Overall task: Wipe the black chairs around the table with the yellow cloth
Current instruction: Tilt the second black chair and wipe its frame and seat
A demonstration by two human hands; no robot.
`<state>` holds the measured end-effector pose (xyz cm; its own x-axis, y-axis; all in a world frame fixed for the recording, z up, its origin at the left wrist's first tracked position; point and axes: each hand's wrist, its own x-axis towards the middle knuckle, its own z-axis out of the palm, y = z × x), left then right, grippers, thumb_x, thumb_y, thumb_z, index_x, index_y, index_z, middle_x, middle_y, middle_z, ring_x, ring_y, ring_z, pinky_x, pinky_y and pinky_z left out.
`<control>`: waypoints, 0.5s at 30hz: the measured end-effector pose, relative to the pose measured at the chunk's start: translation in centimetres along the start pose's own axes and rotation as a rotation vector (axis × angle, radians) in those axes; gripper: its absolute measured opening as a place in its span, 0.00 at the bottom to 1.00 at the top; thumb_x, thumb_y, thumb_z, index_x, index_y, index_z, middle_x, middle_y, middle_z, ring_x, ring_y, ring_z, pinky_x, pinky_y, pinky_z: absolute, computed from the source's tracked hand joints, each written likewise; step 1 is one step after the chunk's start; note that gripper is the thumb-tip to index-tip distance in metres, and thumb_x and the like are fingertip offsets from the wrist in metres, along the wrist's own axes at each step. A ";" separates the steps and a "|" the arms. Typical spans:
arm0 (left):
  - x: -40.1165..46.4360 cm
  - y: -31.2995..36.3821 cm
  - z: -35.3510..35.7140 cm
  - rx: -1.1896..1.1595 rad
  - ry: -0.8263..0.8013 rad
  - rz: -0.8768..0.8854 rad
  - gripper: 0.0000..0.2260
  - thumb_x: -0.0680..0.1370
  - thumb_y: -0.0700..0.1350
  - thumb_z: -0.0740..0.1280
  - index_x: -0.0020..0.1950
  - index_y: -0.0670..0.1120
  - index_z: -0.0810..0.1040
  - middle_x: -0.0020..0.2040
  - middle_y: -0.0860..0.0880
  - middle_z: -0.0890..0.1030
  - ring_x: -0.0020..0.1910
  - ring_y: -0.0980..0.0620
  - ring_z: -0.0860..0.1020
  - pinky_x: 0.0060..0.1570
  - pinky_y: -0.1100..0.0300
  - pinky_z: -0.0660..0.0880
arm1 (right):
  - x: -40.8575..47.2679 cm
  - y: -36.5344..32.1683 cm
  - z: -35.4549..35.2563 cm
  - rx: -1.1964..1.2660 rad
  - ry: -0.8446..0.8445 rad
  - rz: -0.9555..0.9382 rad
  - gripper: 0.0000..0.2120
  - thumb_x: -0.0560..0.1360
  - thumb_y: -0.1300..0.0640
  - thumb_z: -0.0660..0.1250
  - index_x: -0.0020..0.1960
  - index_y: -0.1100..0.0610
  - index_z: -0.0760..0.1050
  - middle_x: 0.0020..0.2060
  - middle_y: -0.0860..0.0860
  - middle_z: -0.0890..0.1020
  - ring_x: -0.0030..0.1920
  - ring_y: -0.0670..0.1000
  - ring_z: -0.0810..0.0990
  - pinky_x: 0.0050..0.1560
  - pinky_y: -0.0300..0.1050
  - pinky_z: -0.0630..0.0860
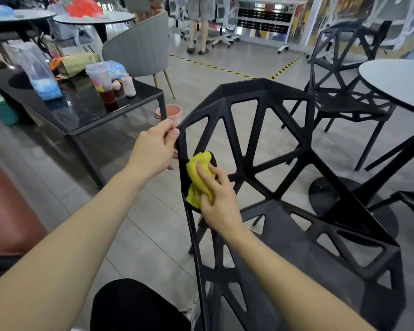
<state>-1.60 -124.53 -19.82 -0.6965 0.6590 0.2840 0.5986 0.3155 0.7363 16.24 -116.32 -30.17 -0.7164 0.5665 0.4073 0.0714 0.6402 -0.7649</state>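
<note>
Left hand (156, 149) gripping near black chair (273, 144) backrest edge, right hand (219, 201) pressing bunched yellow cloth (198, 180) on its frame, second chair (344, 75) by table (397, 84) seemingly unwiped

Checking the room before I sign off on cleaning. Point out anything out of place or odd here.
One thing: a pink cup sits on the floor by the leg of the black low table, not on it. Otherwise the left hand grips the black chair while the right hand presses the yellow cloth to it.
</note>
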 end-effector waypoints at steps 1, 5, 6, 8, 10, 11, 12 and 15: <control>0.0 0.0 0.0 0.002 0.000 0.001 0.06 0.88 0.48 0.61 0.57 0.53 0.78 0.45 0.45 0.84 0.38 0.50 0.87 0.31 0.50 0.85 | 0.1 0.5 -1.0 0.029 0.014 0.052 0.32 0.76 0.68 0.64 0.76 0.45 0.76 0.73 0.48 0.75 0.70 0.48 0.75 0.74 0.50 0.73; -0.2 0.5 0.2 -0.004 -0.012 -0.028 0.07 0.89 0.48 0.60 0.58 0.53 0.77 0.46 0.46 0.84 0.39 0.52 0.87 0.32 0.53 0.85 | 8.1 -1.6 -6.1 0.086 0.419 0.284 0.11 0.80 0.58 0.64 0.59 0.50 0.81 0.47 0.47 0.83 0.49 0.51 0.80 0.54 0.52 0.77; -0.3 0.6 0.2 -0.006 -0.013 -0.035 0.07 0.89 0.47 0.60 0.58 0.53 0.77 0.46 0.46 0.84 0.39 0.51 0.87 0.31 0.54 0.85 | 10.2 -2.5 -7.0 0.014 0.490 0.251 0.08 0.82 0.56 0.64 0.59 0.52 0.79 0.46 0.47 0.81 0.51 0.53 0.78 0.53 0.51 0.74; -0.4 0.8 0.3 -0.001 -0.015 -0.038 0.07 0.89 0.47 0.59 0.58 0.53 0.77 0.45 0.45 0.84 0.38 0.51 0.86 0.31 0.55 0.84 | 13.3 -3.5 -6.7 -0.202 0.516 0.144 0.14 0.83 0.53 0.64 0.67 0.55 0.76 0.53 0.53 0.79 0.57 0.59 0.75 0.56 0.51 0.69; -0.4 0.9 0.3 0.003 -0.017 -0.040 0.07 0.90 0.46 0.59 0.58 0.53 0.76 0.45 0.44 0.83 0.38 0.50 0.86 0.30 0.55 0.84 | 13.3 -4.3 -4.3 -0.314 0.418 0.083 0.23 0.81 0.58 0.66 0.76 0.52 0.70 0.62 0.58 0.73 0.59 0.62 0.74 0.57 0.53 0.71; -0.3 0.8 0.3 0.008 -0.017 -0.039 0.07 0.90 0.47 0.58 0.57 0.53 0.76 0.45 0.44 0.83 0.38 0.50 0.86 0.30 0.55 0.84 | 12.0 -4.4 -2.7 -0.334 0.366 0.055 0.30 0.79 0.63 0.66 0.79 0.51 0.66 0.67 0.59 0.70 0.60 0.62 0.74 0.56 0.53 0.73; -0.3 0.8 0.3 0.016 -0.018 -0.036 0.07 0.90 0.47 0.58 0.57 0.53 0.76 0.45 0.43 0.83 0.38 0.50 0.86 0.29 0.55 0.84 | 9.9 -3.9 -1.2 -0.334 0.310 0.013 0.35 0.76 0.67 0.65 0.81 0.51 0.64 0.70 0.59 0.67 0.61 0.63 0.74 0.56 0.54 0.75; -0.2 0.7 0.2 0.040 -0.022 -0.029 0.08 0.89 0.47 0.58 0.56 0.52 0.76 0.44 0.44 0.83 0.36 0.53 0.86 0.29 0.53 0.84 | 2.2 -1.6 0.7 -0.227 0.027 -0.038 0.39 0.74 0.68 0.66 0.82 0.47 0.64 0.71 0.54 0.65 0.63 0.59 0.75 0.60 0.57 0.80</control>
<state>-0.94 -124.32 -19.49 -0.7053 0.6639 0.2486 0.5938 0.3617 0.7187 14.07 -116.43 -28.35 -0.7030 0.5512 0.4494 0.2010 0.7602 -0.6179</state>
